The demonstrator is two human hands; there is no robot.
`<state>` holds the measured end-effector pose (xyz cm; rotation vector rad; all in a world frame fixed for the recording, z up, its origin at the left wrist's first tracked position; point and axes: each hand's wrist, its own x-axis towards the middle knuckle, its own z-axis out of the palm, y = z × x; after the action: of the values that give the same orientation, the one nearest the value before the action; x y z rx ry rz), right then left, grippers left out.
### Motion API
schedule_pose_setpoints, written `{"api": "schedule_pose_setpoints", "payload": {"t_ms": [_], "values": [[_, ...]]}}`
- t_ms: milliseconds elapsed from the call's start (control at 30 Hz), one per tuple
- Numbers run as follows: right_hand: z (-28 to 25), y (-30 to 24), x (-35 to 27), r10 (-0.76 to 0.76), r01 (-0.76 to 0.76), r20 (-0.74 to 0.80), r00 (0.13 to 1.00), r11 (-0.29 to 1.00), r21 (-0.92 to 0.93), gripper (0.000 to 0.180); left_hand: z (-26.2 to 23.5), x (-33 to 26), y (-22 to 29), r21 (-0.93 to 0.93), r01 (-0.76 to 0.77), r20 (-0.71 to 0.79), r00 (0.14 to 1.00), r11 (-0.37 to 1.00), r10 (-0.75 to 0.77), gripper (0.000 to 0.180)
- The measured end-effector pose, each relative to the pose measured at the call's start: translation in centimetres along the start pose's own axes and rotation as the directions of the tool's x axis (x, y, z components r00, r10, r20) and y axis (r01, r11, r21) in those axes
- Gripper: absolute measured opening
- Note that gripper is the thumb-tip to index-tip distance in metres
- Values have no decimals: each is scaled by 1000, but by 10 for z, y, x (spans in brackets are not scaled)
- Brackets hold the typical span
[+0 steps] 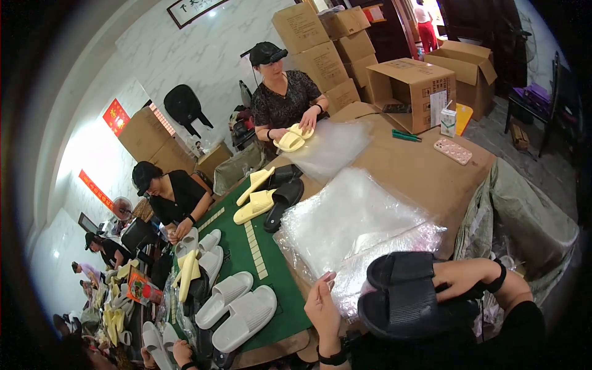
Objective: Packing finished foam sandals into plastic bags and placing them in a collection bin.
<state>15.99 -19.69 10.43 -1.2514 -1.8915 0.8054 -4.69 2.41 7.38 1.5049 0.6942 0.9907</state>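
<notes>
- Head view, subject: a pair of matt black, broad-strapped slippers point(404, 296) is held up at the near right edge of the brown-topped counter point(425, 176).
- Right hand point(461, 277): closed on the pair, its fingers reaching in at the foot openings; the fingertips are hidden.
- Left hand point(322, 305): open, fingers loosely curled, with nothing visible in its grasp; it lies just beside the stack of clear, glossy plastic bags point(354, 216). Whether a fingertip touches the plastic cannot be told.
- Handling, as judged: one grip governs both slippers best when they lie side by side with toes level; a slack hold would probably let one slide or twist.
- Plastic, as judged: thin, slippery layers tend to cling, so a light pinch at one edge should separate a single layer better than a broad pull.
- Surroundings: light grey ribbed slippers point(245, 317) rest on the green mat point(293, 305), well apart from the right hand.
</notes>
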Motion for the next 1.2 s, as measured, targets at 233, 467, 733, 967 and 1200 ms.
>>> {"api": "schedule_pose_setpoints", "payload": {"t_ms": [233, 467, 733, 967, 1200], "values": [[6, 8, -7, -158, 121, 112, 981, 952, 280, 31, 14, -5, -7, 501, -397, 67, 904, 769, 423, 31], [14, 8, 6, -150, 108, 168, 974, 965, 237, 25, 15, -12, -24, 577, -468, 194, 874, 669, 445, 53], [12, 13, 11, 41, -46, -31, 999, 983, -175, 22, 9, -9, -56, 477, -450, 58, 873, 755, 485, 33], [19, 7, 17, -98, 107, -106, 990, 990, 86, 24, 18, -19, -27, 482, -457, 151, 884, 747, 443, 40], [17, 19, 10, 187, -242, -163, 969, 859, -450, 40, 13, -22, -31, 458, -402, 150, 914, 793, 377, 41]]}}
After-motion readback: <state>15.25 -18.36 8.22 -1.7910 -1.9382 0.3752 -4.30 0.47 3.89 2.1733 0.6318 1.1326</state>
